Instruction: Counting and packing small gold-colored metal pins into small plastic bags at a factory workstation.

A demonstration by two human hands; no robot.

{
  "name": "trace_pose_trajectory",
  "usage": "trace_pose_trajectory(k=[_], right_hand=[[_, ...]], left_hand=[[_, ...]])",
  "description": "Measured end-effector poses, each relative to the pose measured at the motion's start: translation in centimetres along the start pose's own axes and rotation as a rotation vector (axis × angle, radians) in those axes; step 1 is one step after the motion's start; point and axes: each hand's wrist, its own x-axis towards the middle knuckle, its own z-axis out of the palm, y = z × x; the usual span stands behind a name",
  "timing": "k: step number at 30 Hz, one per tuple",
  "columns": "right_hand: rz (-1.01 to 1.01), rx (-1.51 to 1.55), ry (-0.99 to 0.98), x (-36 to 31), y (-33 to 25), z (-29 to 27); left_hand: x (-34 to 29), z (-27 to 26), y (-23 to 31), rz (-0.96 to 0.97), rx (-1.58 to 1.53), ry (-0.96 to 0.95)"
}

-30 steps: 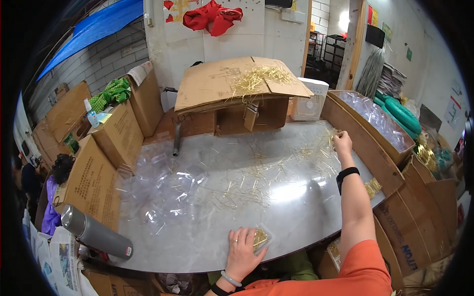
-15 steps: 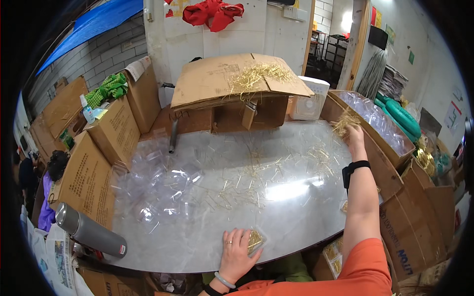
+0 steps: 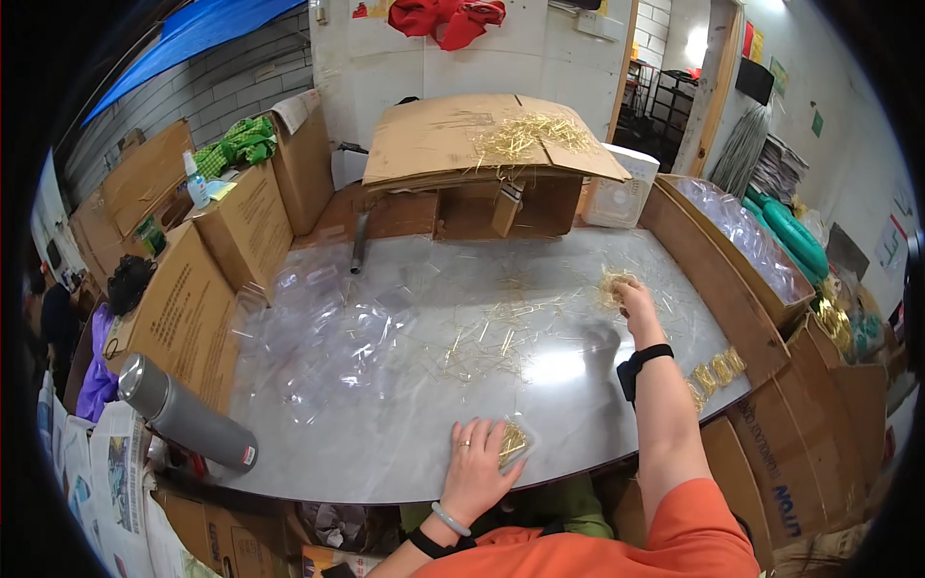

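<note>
My left hand lies flat near the front edge of the grey table, fingers resting on a small clear plastic box with golden strands inside. My right hand is stretched out over the right part of the table and is closed on a tuft of golden straw, held just above the surface. A black band sits on that wrist. Loose golden straw pieces are scattered across the middle of the table.
A heap of clear plastic shells covers the table's left part. A grey flask lies at the front left. A cardboard box topped with straw stands at the back. Filled small boxes sit at the right edge; cardboard cartons surround the table.
My right hand has come back from the carton at the right rim toward the table's middle, holding a tuft of straw. My left hand has stayed on the small clear box.
</note>
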Motion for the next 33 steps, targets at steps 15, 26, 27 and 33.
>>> trace_pose_trajectory(k=[15, 26, 27, 33], right_hand=[[-0.192, -0.405, -0.028, -3.5, -4.0, 3.2], [-0.192, -0.124, -0.148, -12.3, -3.2, 3.4], [-0.132, -0.197, -0.181, -13.2, -2.5, 3.1], [-0.097, -0.229, -0.306, -17.4, 3.4, 0.0]], left_hand=[[-0.7, 0.4, -0.2, 0.006, 0.002, 0.039], [-0.7, 0.6, -0.3, 0.013, 0.009, 0.069], [-0.7, 0.7, -0.2, 0.013, 0.007, 0.074], [-0.6, 1.0, -0.1, -0.002, -0.025, 0.111]])
